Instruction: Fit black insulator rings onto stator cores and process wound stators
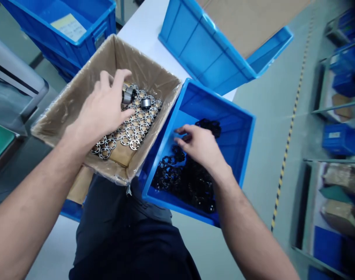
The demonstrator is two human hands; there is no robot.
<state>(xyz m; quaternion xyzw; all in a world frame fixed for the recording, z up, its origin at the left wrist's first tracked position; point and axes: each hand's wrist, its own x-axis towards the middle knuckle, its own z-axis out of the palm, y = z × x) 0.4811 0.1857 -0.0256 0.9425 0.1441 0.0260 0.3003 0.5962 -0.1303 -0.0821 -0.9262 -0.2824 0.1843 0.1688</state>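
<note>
My left hand [103, 105] is inside a cardboard box [150, 64] lined with clear plastic. Its thumb and fingers are spread on either side of a short stack of metal rings [128, 95], with no visible grip on it. A second small stack [146, 103] stands just to the right. Flat notched metal rings [134, 132] lie in rows on the box's cardboard bottom. Over the blue bin [249, 136] at the right, my right hand [199, 146] has its fingers bent and thumb apart, nothing visible between them. Beneath it lies a heap of black ring-shaped parts [192, 182].
A larger blue crate [192, 42] with cardboard on top stands behind the bin on a white table [142, 29]. Stacked blue crates [92, 27], one holding a paper, are at the upper left. Shelving with bins [339, 140] stands at the right, past a striped floor line [291, 128].
</note>
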